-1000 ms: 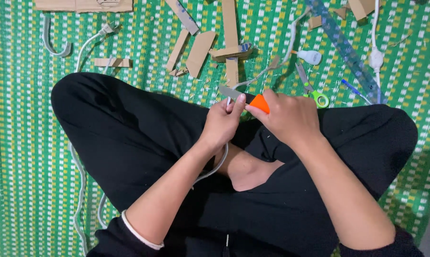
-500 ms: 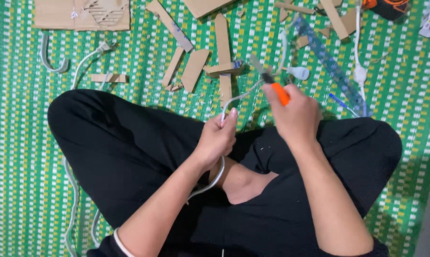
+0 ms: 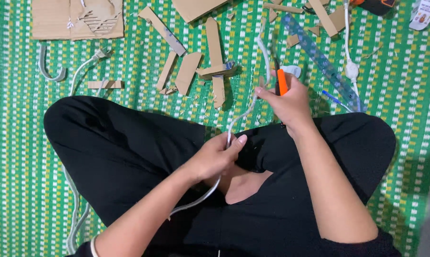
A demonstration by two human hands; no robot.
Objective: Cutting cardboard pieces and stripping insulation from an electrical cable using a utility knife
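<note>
Here, one white cable point(image 3: 238, 121) is pinched by the left hand point(image 3: 214, 157); one orange-handled cutter point(image 3: 281, 82) is gripped at two o'clock by the raised right hand point(image 3: 287, 100).

Even, fairly bright overhead light, no glare. Soft shadows under cardboard scraps point(image 3: 186, 71) on the green mat point(image 3: 24, 143). Motion blur at right hand point(image 3: 286, 102) & cable point(image 3: 265, 57); rest sharp.

Ahead of my right hand point(image 3: 286, 102): cardboard strips point(image 3: 215, 62), clear ruler point(image 3: 324, 62) and white corded switch point(image 3: 351, 70) crowd the mat point(image 3: 15, 143). My left hand point(image 3: 215, 157) sits boxed in over my lap, knees either side. Open mat far left, beyond the grey cable point(image 3: 74, 214).
</note>
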